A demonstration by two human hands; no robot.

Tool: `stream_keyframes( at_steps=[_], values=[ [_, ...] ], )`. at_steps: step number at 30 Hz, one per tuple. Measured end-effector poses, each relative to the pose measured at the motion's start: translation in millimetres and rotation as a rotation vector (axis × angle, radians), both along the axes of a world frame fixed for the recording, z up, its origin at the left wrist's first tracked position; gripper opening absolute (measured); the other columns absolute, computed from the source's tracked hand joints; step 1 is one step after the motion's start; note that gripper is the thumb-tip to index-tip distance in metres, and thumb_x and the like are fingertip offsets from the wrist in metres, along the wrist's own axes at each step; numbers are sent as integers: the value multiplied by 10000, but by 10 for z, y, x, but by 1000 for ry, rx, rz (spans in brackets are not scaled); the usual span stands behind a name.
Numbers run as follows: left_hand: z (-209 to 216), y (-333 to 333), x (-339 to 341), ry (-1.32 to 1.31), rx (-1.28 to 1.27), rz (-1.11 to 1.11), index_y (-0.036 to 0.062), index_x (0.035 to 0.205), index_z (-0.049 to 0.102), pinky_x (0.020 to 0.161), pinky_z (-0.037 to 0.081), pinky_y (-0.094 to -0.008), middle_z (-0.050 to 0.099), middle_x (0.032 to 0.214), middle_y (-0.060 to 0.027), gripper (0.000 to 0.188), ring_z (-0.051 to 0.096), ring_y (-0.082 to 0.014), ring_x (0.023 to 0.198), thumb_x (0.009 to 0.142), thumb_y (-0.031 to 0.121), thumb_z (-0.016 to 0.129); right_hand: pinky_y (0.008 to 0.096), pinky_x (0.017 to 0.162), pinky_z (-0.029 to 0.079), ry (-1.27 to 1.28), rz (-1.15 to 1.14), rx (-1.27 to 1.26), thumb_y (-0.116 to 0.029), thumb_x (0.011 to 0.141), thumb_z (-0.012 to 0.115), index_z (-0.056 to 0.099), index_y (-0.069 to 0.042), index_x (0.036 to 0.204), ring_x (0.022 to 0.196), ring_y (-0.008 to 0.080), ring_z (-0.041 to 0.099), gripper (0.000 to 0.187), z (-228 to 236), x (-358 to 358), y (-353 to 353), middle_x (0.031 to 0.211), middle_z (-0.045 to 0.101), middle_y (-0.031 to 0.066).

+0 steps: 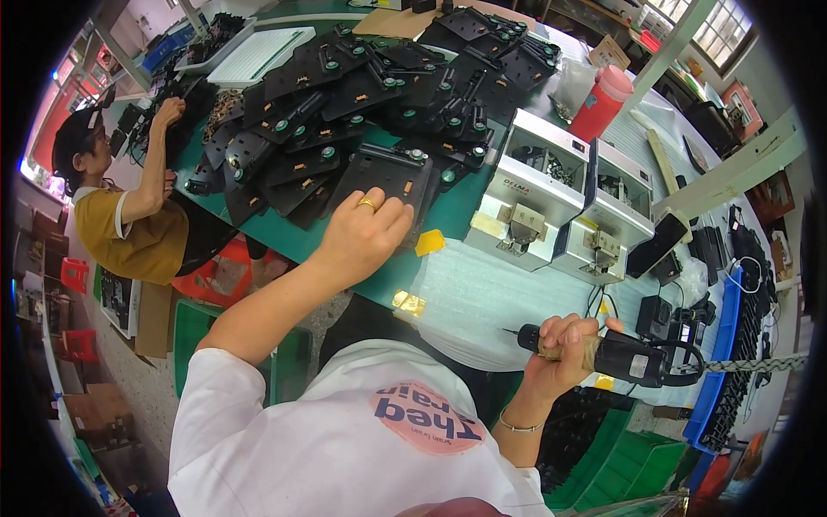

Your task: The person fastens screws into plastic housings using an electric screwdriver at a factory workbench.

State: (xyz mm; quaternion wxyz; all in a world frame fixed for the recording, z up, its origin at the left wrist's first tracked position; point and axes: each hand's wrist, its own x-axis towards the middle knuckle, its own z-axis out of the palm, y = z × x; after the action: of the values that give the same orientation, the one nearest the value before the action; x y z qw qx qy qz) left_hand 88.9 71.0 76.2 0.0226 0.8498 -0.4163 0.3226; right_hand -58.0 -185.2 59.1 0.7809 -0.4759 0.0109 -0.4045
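Note:
My left hand (pixel 370 231), with a ring on one finger, is closed at the near edge of a flat black plate (pixel 389 177). That plate carries a dark bar along its far side and a small copper-coloured piece; my fingertips are partly hidden. Behind it rises a heap of similar black plates (pixel 345 95) with round greenish parts. On the right, my right hand (pixel 564 349) is wrapped around a black corded electric screwdriver (pixel 633 360). Its thin bit points left over a white foam sheet (pixel 469 293), touching nothing.
Two metal screw feeders (pixel 530 185) stand right of the heap, with a red flask (pixel 601 103) behind. A blue tray (pixel 719 379) of black parts lies far right. At left, a person in a mustard shirt (pixel 138 233) works at the same green bench. Green crates (pixel 612 457) sit below.

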Motion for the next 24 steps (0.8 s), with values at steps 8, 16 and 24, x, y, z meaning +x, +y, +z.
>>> stream_keyframes(
  at_steps=[8,16,24],
  values=[
    [-36,-18,-71,169,-58,61,29,909,685,649,453,-312,555,778,-45,440,542,-213,745,682,392,789,293,534,430,61,-14,19,-1,843,594,345,-100,1319,543,122,449,546,18,72,89,667,458,14],
    [642,647,626,69,-357,156,85,1115,646,881,456,-415,636,1077,-112,497,583,-310,1005,711,328,804,258,505,359,82,-25,24,-34,854,602,345,-135,1291,546,100,401,518,54,-61,6,675,403,-6],
    [810,1993,2222,712,-39,448,205,1525,186,1046,377,-477,406,1433,-245,1185,469,-364,1274,603,547,847,245,562,376,10,89,25,-69,897,564,344,-154,1326,575,70,383,490,145,-34,-183,681,331,-31]
  ],
)
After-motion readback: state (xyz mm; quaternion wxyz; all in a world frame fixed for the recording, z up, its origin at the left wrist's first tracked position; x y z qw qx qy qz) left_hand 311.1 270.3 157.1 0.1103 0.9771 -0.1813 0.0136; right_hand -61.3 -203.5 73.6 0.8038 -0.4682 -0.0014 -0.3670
